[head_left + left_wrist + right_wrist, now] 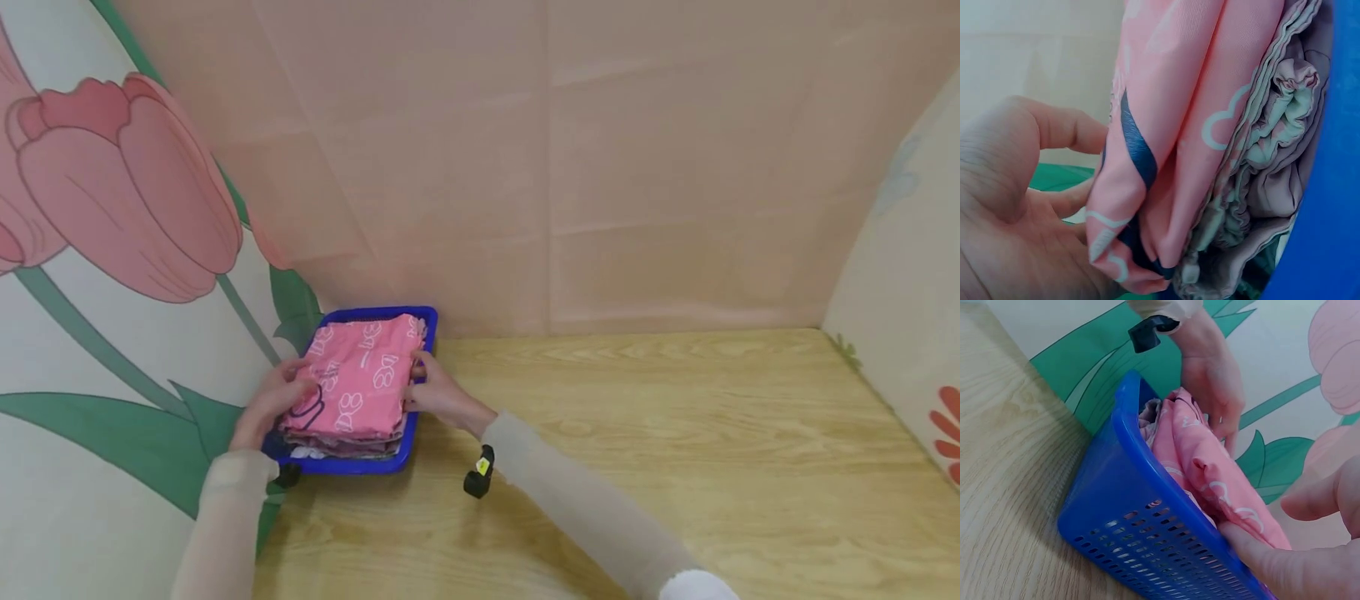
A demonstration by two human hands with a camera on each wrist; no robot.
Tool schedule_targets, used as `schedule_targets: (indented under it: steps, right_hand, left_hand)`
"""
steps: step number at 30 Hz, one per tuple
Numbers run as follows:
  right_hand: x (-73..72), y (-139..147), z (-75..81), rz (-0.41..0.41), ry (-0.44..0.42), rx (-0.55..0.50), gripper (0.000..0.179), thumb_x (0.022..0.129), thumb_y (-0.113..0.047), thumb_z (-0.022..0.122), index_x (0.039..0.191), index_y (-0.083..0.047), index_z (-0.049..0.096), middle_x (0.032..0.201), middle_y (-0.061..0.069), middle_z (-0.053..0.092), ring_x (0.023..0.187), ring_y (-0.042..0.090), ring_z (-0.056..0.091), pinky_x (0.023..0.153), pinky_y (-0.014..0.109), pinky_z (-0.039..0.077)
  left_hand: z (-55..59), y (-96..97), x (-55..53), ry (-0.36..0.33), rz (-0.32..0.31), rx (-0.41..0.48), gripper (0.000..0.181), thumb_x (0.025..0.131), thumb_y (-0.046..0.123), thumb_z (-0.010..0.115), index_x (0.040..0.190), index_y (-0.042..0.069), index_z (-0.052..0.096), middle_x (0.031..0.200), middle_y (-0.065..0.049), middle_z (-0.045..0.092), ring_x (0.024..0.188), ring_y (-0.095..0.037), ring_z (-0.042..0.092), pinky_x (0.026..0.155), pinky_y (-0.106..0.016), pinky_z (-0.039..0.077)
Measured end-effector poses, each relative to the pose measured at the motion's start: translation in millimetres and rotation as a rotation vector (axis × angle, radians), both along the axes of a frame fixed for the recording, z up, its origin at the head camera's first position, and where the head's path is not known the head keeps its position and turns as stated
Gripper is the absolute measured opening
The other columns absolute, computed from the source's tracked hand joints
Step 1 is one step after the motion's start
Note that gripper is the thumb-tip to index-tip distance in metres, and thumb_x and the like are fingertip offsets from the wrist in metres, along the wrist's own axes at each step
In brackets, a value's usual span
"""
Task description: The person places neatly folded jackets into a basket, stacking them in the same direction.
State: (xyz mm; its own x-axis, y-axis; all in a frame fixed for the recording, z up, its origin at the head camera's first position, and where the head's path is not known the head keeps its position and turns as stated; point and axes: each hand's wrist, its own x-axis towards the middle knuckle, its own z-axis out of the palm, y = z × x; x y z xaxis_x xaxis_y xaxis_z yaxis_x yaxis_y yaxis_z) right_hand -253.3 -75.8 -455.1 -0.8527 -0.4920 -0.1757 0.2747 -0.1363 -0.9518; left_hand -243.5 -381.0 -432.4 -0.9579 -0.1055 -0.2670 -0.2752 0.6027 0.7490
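A folded pink cloth (360, 375) with white outline prints and a dark mark lies on top of a stack of folded fabric inside a blue plastic basket (408, 450). At the cloth's left edge, my left hand (276, 398) pinches the fold, thumb on its upper face and fingers partly hidden behind it. My right hand (442, 393) is at the opposite edge. In the right wrist view, its fingers touch the pink cloth beside the basket rim, and its thumb stands apart from the fabric. Ruffled mauve and pale green fabric (1279, 131) shows below the pink layer.
The basket stands on a wood-grain table (645, 450), close to a left wall panel (127, 350) printed with tulips. Behind it rises a creased pinkish-tan backdrop (480, 167). A pale panel with red petals (947, 425) borders the right side.
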Motion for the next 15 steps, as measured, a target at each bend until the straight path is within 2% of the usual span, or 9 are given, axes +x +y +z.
schedule_targets:
  steps: [7, 11, 15]
  right_hand:
    - [1.9, 12, -1.9, 0.015, 0.025, 0.022, 0.082, 0.096, 0.014, 0.058, 0.168, -0.006, 0.023, 0.150, 0.027, 0.044, 0.122, 0.040, 0.066, 0.102, 0.046, 0.061]
    - [3.3, 21, -0.4, 0.015, 0.039, 0.045, 0.078, 0.098, 0.011, 0.059, 0.166, -0.007, 0.027, 0.150, 0.024, 0.047, 0.123, 0.037, 0.066, 0.103, 0.044, 0.060]
    - [3.6, 27, 1.8, 0.005, 0.059, 0.051, 0.075, 0.099, 0.007, 0.061, 0.165, -0.004, 0.030, 0.150, 0.025, 0.049, 0.122, 0.036, 0.067, 0.105, 0.045, 0.059]
  left_hand:
    - [0.6, 4.5, 0.3, 0.050, 0.024, -0.060, 0.072, 0.099, 0.012, 0.059, 0.160, -0.011, 0.030, 0.158, -0.041, 0.039, 0.143, -0.053, 0.044, 0.119, -0.063, 0.041]
    - [-1.6, 14.5, 1.0, 0.128, 0.029, -0.137, 0.071, 0.095, 0.011, 0.061, 0.156, -0.013, 0.035, 0.153, -0.041, 0.044, 0.140, -0.054, 0.046, 0.117, -0.064, 0.042]
    - [1.8, 25.9, 1.5, 0.239, 0.000, -0.236, 0.070, 0.093, 0.012, 0.066, 0.152, -0.014, 0.040, 0.146, -0.041, 0.051, 0.134, -0.055, 0.052, 0.115, -0.065, 0.044]
